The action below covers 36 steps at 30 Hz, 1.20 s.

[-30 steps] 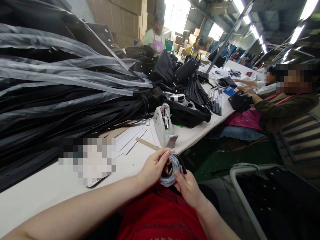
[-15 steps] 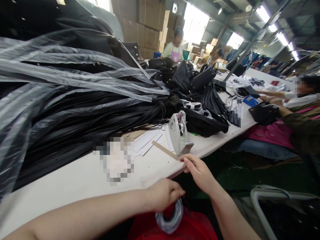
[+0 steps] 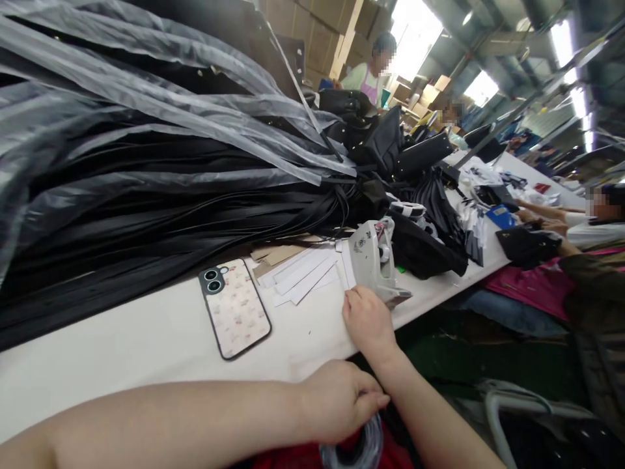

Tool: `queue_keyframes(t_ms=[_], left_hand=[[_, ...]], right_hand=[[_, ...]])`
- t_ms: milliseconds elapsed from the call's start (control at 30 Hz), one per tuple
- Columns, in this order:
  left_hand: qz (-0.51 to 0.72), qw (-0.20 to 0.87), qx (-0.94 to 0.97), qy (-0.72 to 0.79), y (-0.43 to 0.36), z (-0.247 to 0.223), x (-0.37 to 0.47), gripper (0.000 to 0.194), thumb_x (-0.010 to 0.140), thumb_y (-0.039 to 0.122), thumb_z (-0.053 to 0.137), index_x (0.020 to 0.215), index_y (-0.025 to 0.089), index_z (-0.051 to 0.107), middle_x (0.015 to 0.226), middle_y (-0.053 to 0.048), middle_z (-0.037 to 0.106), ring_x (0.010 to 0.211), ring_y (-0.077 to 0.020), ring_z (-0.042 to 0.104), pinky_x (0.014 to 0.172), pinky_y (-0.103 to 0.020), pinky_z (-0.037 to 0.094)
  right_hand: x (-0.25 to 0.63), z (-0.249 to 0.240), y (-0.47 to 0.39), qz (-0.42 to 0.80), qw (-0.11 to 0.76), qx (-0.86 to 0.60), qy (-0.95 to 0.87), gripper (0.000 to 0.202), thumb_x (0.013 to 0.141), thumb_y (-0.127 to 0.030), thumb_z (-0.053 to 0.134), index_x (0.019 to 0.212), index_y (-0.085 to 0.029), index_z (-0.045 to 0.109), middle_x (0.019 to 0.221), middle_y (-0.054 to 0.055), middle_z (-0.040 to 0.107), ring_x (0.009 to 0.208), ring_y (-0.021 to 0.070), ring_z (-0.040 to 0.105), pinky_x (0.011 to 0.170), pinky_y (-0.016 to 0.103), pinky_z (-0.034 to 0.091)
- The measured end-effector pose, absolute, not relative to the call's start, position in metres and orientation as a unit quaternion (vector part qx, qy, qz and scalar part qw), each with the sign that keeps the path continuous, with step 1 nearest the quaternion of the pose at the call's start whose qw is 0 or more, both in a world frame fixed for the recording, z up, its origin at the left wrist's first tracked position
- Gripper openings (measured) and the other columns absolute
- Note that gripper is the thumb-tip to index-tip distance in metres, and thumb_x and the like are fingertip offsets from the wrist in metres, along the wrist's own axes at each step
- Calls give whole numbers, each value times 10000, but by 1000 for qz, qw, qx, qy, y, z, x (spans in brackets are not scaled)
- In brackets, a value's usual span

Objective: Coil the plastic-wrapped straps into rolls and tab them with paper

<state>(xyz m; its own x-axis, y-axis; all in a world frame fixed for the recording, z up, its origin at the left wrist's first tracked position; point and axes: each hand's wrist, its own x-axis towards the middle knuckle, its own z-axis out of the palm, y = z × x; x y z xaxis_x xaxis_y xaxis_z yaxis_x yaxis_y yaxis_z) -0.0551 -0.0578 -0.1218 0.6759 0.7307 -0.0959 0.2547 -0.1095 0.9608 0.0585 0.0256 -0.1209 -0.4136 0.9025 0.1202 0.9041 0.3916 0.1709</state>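
Note:
My left hand, low over my lap, has its fingers closed on a grey, plastic-looking coil; part of the coil is hidden beneath the hand. Beyond it, my right hand is over the front edge of the white table, closed, at the foot of a white tape dispenser. What its fingers hold is hidden. Left of the dispenser lie white paper strips and brown card pieces. A phone in a patterned case rests face down on the table.
Long black straps with clear plastic sleeves cover the back left. Black bags are piled behind the dispenser. At right, another person's hands are at a black item. A metal frame stands lower right.
My right hand has moved closer to the dispenser, and the brown strip it held is no longer visible. My left hand still holds the coil. The view has shifted, and the phone now shows clearly.

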Motion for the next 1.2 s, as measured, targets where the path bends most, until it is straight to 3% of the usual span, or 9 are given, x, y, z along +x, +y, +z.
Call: queue_keyframes(t_ms=[300, 533, 700, 800, 900, 1000, 1200], left_hand=[[211, 575, 709, 350, -58, -128, -55, 331, 921, 366, 467, 832, 198, 738, 803, -43, 751, 689, -177, 651, 656, -229, 478], [255, 596, 677, 348, -52, -125, -57, 363, 936, 362, 425, 904, 169, 731, 837, -42, 736, 712, -163, 629, 695, -224, 481], [272, 589, 670, 362, -46, -120, -52, 419, 951, 398, 400, 846, 143, 715, 744, -31, 687, 678, -155, 586, 657, -231, 461], [312, 589, 624, 408, -37, -116, -50, 426, 939, 452, 421, 899, 145, 714, 723, -28, 675, 672, -159, 592, 633, -237, 462], [345, 607, 557, 450, -24, -111, -49, 466, 914, 526, 434, 966, 146, 699, 572, 0, 622, 521, -148, 562, 514, -231, 436], [370, 621, 504, 473, -12, -108, -47, 474, 887, 550, 465, 984, 143, 688, 453, 32, 558, 400, -134, 506, 423, -217, 394], [313, 560, 594, 485, -16, -101, -38, 433, 900, 519, 458, 903, 171, 716, 466, 20, 584, 465, -147, 578, 458, -209, 414]], right_hand=[[57, -108, 28, -23, -1, -582, -813, 176, 914, -185, 506, 866, -181, 675, 887, 88, 666, 793, 223, 627, 684, 314, 422], [85, -85, 12, 122, 258, -587, -758, 277, 963, -334, 462, 757, -199, 586, 734, 37, 637, 724, 183, 609, 697, 286, 446], [100, -67, -6, 237, 343, -599, -683, 308, 950, -412, 475, 760, -192, 577, 647, 15, 614, 576, 149, 615, 580, 250, 466], [112, -55, -19, 258, 364, -604, -660, 347, 934, -462, 490, 718, -199, 557, 518, -27, 533, 434, 116, 513, 464, 226, 403], [127, -43, -36, 250, 346, -607, -671, 378, 932, -481, 485, 688, -204, 560, 483, -39, 497, 412, 102, 458, 433, 223, 344], [139, -35, -55, 232, 270, -602, -715, 366, 922, -449, 511, 655, -206, 573, 522, -21, 541, 476, 113, 487, 459, 235, 319], [132, -32, -79, 120, 93, -616, -773, 305, 825, -345, 629, 562, -215, 544, 534, -11, 604, 484, 131, 510, 502, 287, 252]])
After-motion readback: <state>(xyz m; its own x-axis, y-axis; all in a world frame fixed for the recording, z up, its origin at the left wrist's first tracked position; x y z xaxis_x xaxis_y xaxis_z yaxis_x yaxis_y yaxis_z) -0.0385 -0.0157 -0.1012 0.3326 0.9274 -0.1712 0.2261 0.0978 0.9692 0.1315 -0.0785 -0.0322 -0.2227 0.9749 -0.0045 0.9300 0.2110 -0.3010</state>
